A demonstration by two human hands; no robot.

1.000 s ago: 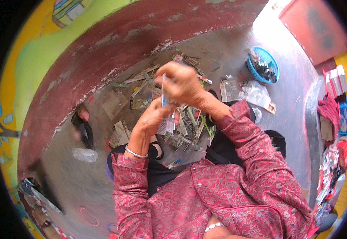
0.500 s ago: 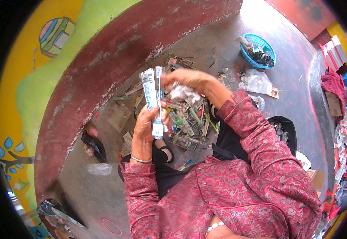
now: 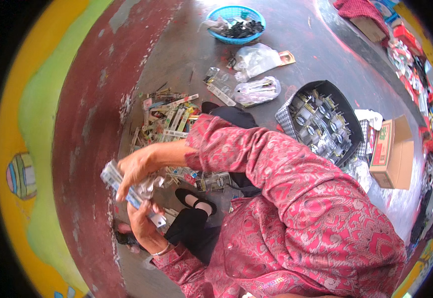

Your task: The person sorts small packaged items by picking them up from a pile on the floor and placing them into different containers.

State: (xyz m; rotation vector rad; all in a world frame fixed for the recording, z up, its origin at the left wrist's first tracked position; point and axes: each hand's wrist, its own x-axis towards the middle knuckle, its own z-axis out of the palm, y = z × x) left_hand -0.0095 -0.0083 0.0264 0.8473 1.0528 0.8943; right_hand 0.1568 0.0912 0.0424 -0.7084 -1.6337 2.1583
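My left hand (image 3: 144, 226) is closed round the lower end of a few long, narrow, clear plastic packages (image 3: 111, 174) with white and blue labels. They lie tilted, with the upper end toward the wall. Over their middle comes my right hand (image 3: 136, 166), its fingers along the packages. Under its palm a crumpled whitish cloth or wrap (image 3: 149, 186) is held; its exact kind is unclear. Below and beyond my hands, a loose pile of similar slim packages (image 3: 174, 116) covers the floor by my shoes.
A low dark red wall (image 3: 85, 139) curves along the left. Farther off stand a blue basket (image 3: 246, 38) with dark scraps, clear bags (image 3: 256, 58) and a whitish bag (image 3: 258, 92). On my right are a black container (image 3: 358, 121) of small packs and an open cardboard box (image 3: 383, 164).
My view has swung to the right. My right hand, blurred beside the packages before, now lies over them. The packages have tipped from upright to slanting left, still in my left hand.
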